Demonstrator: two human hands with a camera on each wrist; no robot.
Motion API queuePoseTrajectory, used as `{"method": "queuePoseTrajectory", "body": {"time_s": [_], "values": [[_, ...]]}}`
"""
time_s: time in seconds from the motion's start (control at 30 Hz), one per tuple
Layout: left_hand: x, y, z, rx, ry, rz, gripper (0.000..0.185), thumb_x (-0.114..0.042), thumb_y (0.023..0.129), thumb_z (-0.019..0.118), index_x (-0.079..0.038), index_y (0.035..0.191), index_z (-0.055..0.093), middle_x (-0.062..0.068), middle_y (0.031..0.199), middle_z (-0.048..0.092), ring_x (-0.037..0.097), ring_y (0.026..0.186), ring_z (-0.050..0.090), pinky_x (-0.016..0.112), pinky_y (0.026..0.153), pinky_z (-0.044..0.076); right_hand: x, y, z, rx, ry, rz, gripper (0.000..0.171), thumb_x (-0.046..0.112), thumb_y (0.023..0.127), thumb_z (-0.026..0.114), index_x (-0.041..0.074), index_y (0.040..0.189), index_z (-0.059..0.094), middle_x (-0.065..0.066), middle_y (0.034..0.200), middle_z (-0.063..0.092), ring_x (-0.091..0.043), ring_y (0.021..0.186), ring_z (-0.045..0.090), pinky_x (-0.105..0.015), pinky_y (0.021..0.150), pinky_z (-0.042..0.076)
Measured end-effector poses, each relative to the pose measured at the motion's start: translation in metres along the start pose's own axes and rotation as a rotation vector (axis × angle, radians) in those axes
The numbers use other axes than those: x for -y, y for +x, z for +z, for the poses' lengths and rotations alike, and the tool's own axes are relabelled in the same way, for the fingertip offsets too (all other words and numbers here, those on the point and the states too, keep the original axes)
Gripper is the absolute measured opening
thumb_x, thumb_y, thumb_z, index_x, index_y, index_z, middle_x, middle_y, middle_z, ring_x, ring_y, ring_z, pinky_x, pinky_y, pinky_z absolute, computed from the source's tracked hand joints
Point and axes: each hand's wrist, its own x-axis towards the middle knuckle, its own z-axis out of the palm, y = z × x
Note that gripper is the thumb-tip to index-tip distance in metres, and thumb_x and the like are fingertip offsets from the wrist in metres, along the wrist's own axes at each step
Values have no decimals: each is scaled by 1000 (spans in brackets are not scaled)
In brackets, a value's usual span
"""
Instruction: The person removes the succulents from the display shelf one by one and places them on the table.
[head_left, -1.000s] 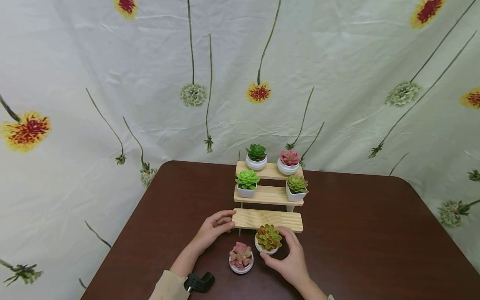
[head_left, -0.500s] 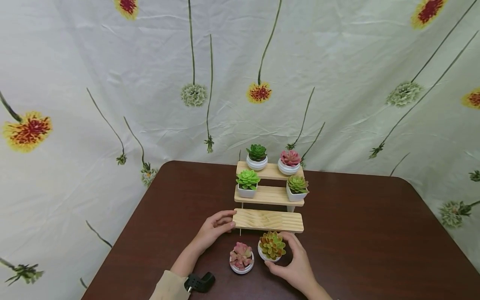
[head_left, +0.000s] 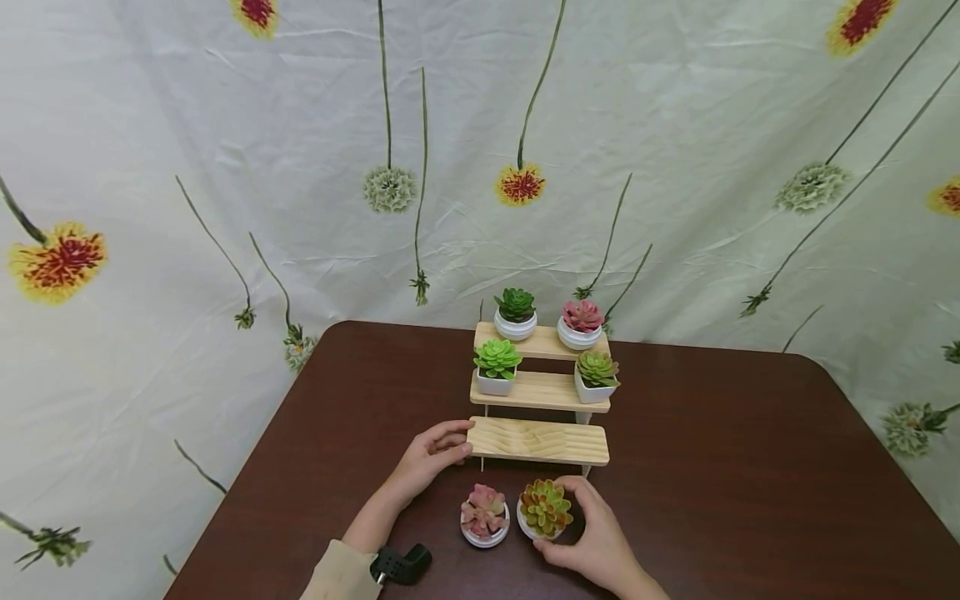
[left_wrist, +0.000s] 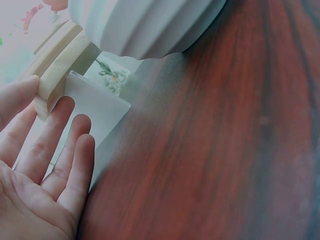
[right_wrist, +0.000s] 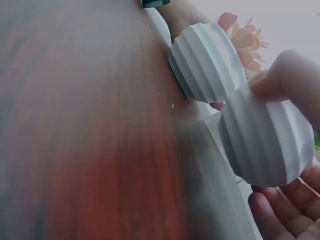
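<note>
My right hand (head_left: 592, 542) gripped the orange-green succulent pot (head_left: 545, 510) on the surface (head_left: 750, 500), just beside the pink one (head_left: 484, 515). It seemed light, ribbed, breakable; best held round its sides. My left hand (head_left: 429, 458) rested relaxed against the lowest shelf (head_left: 537, 441)

The left hand (head_left: 429, 457) reaches forward, fingers nearly straight and relaxed, thumb apart from them, forearm in a beige sleeve. The right hand (head_left: 596, 542) lies nearer the body, its fingers and thumb curled in a grip.
</note>
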Motion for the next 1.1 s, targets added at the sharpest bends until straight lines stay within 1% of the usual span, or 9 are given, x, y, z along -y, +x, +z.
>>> {"method": "queuePoseTrajectory", "body": {"time_s": [0.17, 0.33, 0.57, 0.73, 0.83, 1.1], "values": [[-1, 0, 0, -2, 1, -5, 39, -7, 92, 60, 3, 128, 52, 23, 117, 59, 10, 93, 60, 31, 80, 51, 0, 0, -2, 69, 0, 28, 65, 24, 58, 89, 26, 112, 53, 18, 108, 52, -7, 102, 52, -32, 89, 45], [-1, 0, 0, -3, 4, -3, 39, -7, 92, 60, 4, 128, 52, 23, 119, 58, 10, 93, 60, 30, 80, 51, -2, -1, -2, 117, 13, 17, 63, 24, 59, 88, 26, 111, 53, 16, 108, 52, -7, 101, 53, -28, 89, 44], [0, 0, 0, -2, 6, -4, 39, -8, 92, 61, 3, 128, 52, 23, 118, 58, 11, 94, 60, 32, 80, 51, -4, 0, -1, 135, 29, 0, 61, 24, 61, 88, 25, 111, 52, 15, 108, 53, -7, 99, 53, -27, 88, 44], [1, 0, 0, -2, 4, -1, 39, -8, 92, 61, 3, 128, 53, 21, 122, 57, 14, 97, 60, 32, 80, 51, -4, 1, 0, 142, 41, -13, 62, 22, 61, 88, 25, 112, 52, 15, 109, 52, -7, 99, 53, -27, 87, 45], [1, 0, 0, 0, 1, 2, 39, -8, 92, 61, 3, 128, 53, 21, 123, 57, 13, 98, 60, 31, 80, 51, -3, 1, -1, 143, 40, -23, 63, 22, 61, 87, 24, 113, 52, 15, 111, 52, -7, 100, 53, -27, 86, 45], [-1, -1, 0, 4, -3, 4, 40, -6, 91, 60, 4, 129, 51, 25, 116, 59, 9, 93, 60, 35, 82, 51, -3, 3, -5, 197, 61, -52, 62, 29, 66, 86, 19, 116, 51, 9, 112, 51, -8, 101, 53, -27, 86, 46]]}}
